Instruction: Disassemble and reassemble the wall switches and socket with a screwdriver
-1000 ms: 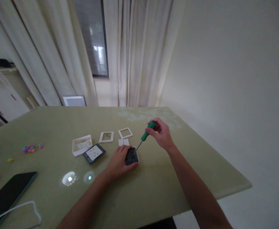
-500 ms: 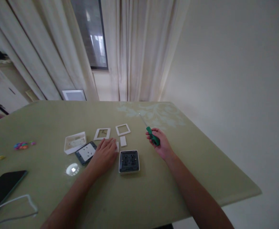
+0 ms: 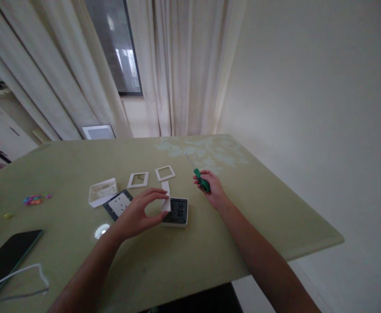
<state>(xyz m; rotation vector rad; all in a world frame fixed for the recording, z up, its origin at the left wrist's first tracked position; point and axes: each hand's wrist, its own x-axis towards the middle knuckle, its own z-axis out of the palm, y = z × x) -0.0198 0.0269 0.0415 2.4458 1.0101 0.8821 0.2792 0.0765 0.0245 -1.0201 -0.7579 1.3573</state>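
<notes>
My left hand (image 3: 137, 213) pinches a small white rocker piece (image 3: 166, 204) between thumb and fingers, holding it just over the left edge of a dark square switch module (image 3: 176, 211) that lies on the green table (image 3: 177, 261). My right hand (image 3: 212, 191) rests on the table to the right of the module, closed round a green-handled screwdriver (image 3: 199, 177) whose thin shaft points away toward the far edge. A second white rocker piece (image 3: 165, 186) lies just behind the module.
Two white square frames (image 3: 138, 179) (image 3: 165, 172), a white back box (image 3: 102, 191) and a dark socket plate with a white face (image 3: 118, 203) lie left of the module. A dark tablet (image 3: 8, 254) with a white cable (image 3: 17, 282) sits near left. Small coloured bits (image 3: 33, 200) lie far left.
My left hand left the module, reached to the white pieces behind it and lifted one up beside the module. My right hand took the screwdriver off the module and turned its shaft away.
</notes>
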